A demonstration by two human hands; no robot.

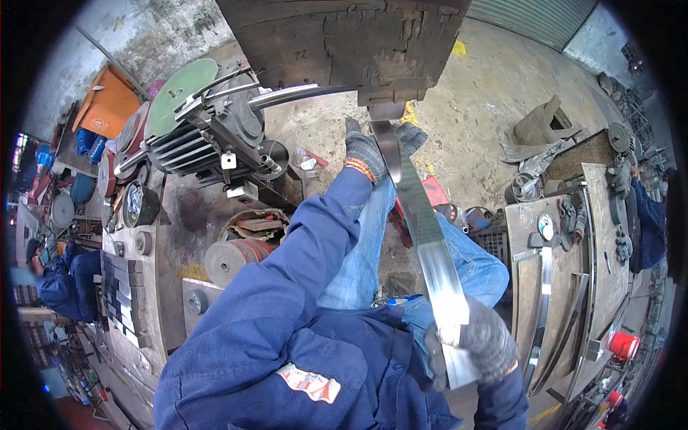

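Observation:
A long, flat, shiny metal strip [430, 244] runs slantwise across my lap, from under a dark wooden block [344, 43] down to my right side. My left hand [367, 156], in a grey knit glove with an orange cuff, holds its far part from beneath. The left thumb stands up on one side, and gloved fingertips show past the other edge. Around the near end closes my right hand [487, 342], also gloved in grey; the strip's tip sticks out below it. The strip's far end meets a dark part under the block, where the contact is hard to make out.
A motor [204, 136] with a green disc [179, 97] stands at the left. Abrasive-looking wheels [233, 261] lie near my left elbow. A bench [534, 287] at the right bears metal strips. Other people [648, 215] work at both sides.

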